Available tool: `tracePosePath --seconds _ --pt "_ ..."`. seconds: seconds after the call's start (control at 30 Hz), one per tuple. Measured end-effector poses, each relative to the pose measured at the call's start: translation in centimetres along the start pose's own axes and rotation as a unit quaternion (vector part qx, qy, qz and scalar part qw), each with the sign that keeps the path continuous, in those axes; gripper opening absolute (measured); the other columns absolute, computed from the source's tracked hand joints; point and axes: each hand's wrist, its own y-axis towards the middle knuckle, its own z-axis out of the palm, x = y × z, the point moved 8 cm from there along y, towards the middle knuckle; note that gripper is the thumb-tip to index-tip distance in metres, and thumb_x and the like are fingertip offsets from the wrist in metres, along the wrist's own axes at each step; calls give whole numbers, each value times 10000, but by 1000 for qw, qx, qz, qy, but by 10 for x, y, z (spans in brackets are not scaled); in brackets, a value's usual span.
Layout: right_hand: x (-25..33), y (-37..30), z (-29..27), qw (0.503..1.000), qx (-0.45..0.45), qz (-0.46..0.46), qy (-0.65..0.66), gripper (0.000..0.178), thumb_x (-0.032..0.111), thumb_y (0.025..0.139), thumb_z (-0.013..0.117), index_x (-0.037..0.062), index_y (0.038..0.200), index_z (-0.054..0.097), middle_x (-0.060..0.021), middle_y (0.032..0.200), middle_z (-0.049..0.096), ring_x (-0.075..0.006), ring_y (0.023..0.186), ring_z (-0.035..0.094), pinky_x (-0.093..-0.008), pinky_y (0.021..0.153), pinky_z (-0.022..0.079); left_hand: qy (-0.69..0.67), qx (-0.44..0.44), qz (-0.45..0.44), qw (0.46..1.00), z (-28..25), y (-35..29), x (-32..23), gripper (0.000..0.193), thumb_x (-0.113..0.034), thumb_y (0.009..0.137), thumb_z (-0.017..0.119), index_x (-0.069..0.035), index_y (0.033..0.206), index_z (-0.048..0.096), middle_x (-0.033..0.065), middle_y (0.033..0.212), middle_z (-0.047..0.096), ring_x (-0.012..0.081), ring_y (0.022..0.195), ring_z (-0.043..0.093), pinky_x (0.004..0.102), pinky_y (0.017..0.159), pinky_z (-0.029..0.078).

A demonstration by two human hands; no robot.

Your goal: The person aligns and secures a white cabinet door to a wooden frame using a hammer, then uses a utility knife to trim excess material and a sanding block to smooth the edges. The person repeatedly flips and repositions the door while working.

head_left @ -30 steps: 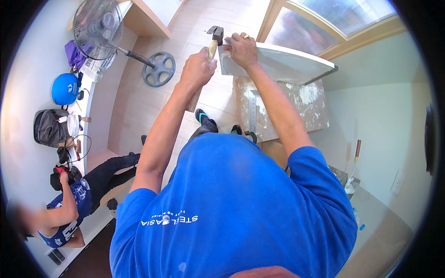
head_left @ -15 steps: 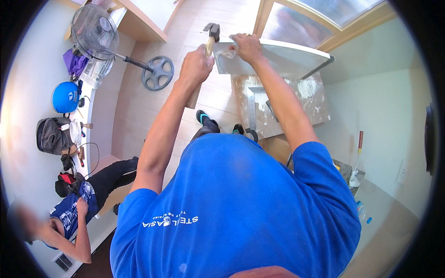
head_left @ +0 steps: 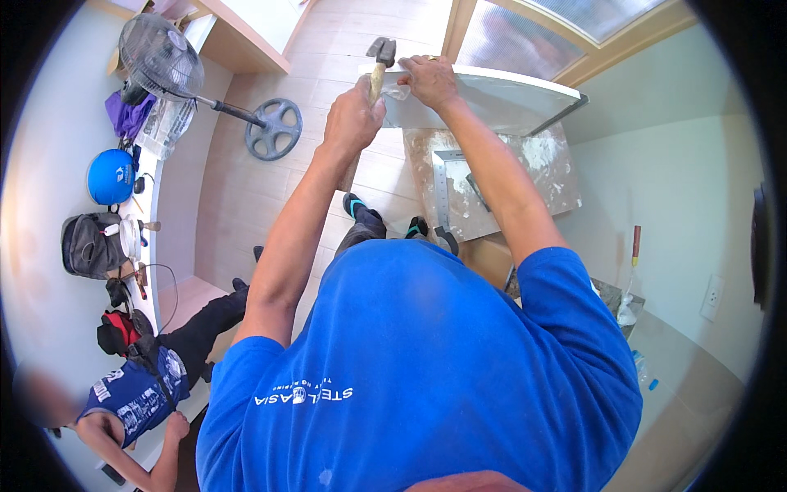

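Note:
My left hand (head_left: 352, 116) is closed around the wooden handle of a claw hammer (head_left: 382, 52), held head up, with the handle's lower end showing below my fist. Close beside it, my right hand (head_left: 432, 82) curls over the upper left corner of a pale grey panel (head_left: 508, 104) with a white top edge. The panel stands on edge, a dark strip along its right end. A loose bit of clear plastic film (head_left: 397, 92) shows at that corner by my right fingertips; whether they pinch it I cannot tell.
Behind my right forearm lies a stained board (head_left: 541, 176) with a metal square (head_left: 441, 189) on it. A standing fan (head_left: 273, 129) is at the left. A co-worker (head_left: 143, 394) sits lower left, near a backpack (head_left: 92, 244). A wood-framed glass door (head_left: 516, 49) is ahead.
The hammer and my left hand have shifted slightly right, nearer the panel's corner. My right hand has moved slightly left and up. At lower left, the co-worker's arm has lowered.

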Motion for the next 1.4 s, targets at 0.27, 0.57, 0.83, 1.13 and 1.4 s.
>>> tracePosePath --seconds 0.27,0.57,0.83,1.13,1.4 --pt "1 1 -1 1000 0 4 -1 344 346 922 713 160 1210 745 -24 1112 757 -205 1088 696 -431 960 426 4 10 6 1000 5 2 -3 524 -220 930 687 64 1354 571 343 961 703 499 946 704 528 843 544" --pt "0 4 6 999 41 14 -20 384 387 939 697 173 1257 720 -38 1186 746 -222 1125 700 -450 993 436 -1 20 1 1000 7 6 6 485 -231 923 661 3 1340 581 317 978 717 486 957 706 543 854 542" --pt "-38 -10 -16 994 92 54 -9 434 382 939 707 151 1305 692 -59 1255 728 -262 1180 679 -462 1002 449 -29 23 -3 999 4 9 -2 427 -240 934 675 -9 1285 600 307 981 719 477 944 708 537 844 542" --pt "-39 -10 -17 998 45 54 -1 380 348 937 703 163 1268 720 -56 1224 743 -252 1177 679 -454 1001 431 0 14 30 999 15 13 -21 496 -226 931 666 2 1361 568 325 988 713 488 963 703 545 855 543" --pt "-43 -11 -14 997 41 61 11 356 353 930 711 172 1236 738 -43 1191 754 -256 1143 692 -455 1020 413 -33 37 13 999 26 12 -23 529 -220 917 673 -1 1385 559 323 971 714 502 950 697 548 845 545"
